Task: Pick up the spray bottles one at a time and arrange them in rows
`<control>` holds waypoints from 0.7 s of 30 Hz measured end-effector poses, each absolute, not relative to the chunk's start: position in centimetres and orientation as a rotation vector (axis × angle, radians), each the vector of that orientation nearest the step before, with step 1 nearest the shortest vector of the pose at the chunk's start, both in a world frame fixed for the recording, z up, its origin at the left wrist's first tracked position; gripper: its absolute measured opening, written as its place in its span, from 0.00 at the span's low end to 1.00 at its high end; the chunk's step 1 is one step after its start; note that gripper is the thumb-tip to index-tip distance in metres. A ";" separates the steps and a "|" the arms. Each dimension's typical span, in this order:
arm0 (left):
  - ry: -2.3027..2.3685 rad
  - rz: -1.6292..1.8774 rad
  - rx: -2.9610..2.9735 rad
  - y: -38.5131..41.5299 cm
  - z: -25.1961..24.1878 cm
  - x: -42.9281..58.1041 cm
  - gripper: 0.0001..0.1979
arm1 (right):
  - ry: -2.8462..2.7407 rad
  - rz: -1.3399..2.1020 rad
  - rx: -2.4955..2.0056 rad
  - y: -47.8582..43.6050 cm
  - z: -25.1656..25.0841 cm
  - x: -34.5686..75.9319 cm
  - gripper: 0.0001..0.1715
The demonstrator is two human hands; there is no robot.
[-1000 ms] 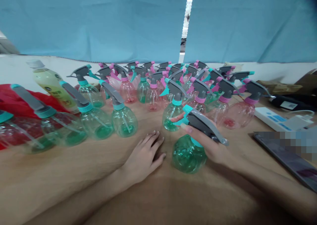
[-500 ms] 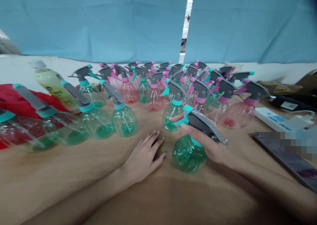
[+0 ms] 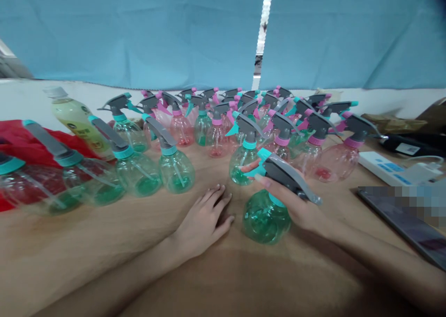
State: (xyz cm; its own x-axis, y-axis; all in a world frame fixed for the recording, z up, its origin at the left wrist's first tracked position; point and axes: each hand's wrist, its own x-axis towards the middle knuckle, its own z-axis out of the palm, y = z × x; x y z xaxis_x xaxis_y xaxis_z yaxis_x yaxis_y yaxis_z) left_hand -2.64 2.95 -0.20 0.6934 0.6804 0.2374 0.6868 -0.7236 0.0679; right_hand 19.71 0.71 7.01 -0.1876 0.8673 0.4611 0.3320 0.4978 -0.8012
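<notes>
A green see-through spray bottle (image 3: 266, 217) with a grey and turquoise trigger head stands slightly tilted in front of me. My right hand (image 3: 296, 203) is closed around its neck, fingers at the turquoise trigger. Flat on the wooden table (image 3: 87, 256) lies my left hand (image 3: 204, 219), fingers outstretched, holding nothing, a little left of that bottle. Just behind the held bottle is another green spray bottle (image 3: 242, 161). Left of it, beyond my left hand, stands a green spray bottle (image 3: 177, 170) in a row of similar ones.
Several pink and green spray bottles (image 3: 218, 140) crowd the back of the table. At the left are a yellowish drink bottle (image 3: 78, 122) and red cloth (image 3: 42, 138). On the right lie a white power strip (image 3: 383, 166) and a dark tablet-like device (image 3: 393, 219). A blue curtain (image 3: 139, 33) hangs behind.
The view has shifted very slightly, so the bottles on the left appear a touch farther right. Both hands and the held spray bottle stay practically where they were.
</notes>
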 end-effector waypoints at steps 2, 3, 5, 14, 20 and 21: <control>-1.159 -0.387 -2.867 3.0 -0.2 -2.6 0.23 | -1.748 0.672 -1.026 0.8 6.9 19.7 0.15; -1.160 -0.386 -2.869 3.0 -0.2 -2.6 0.23 | -1.746 0.671 -1.025 0.8 6.8 19.8 0.15; -1.165 -0.379 -2.871 2.9 -0.2 -2.6 0.24 | -1.749 0.676 -1.016 0.9 6.7 19.8 0.15; -1.174 -0.377 -2.873 3.0 -0.2 -2.7 0.24 | -1.737 0.730 -1.006 0.8 7.0 19.6 0.13; -1.174 -0.384 -2.887 3.0 -0.2 -2.7 0.24 | -1.717 0.758 -0.976 0.8 7.1 19.6 0.10; -1.176 -0.400 -2.887 2.9 -0.2 -2.7 0.23 | -1.715 0.757 -0.974 0.8 7.0 19.6 0.10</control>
State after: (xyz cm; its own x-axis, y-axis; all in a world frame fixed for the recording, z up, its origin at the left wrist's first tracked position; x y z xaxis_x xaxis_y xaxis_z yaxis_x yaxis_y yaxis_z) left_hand -2.74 2.94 -0.24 0.6875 0.6878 0.2331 0.6874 -0.7198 0.0966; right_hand 19.59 0.84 7.04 -0.1938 0.8744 0.4447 0.2605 0.4829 -0.8360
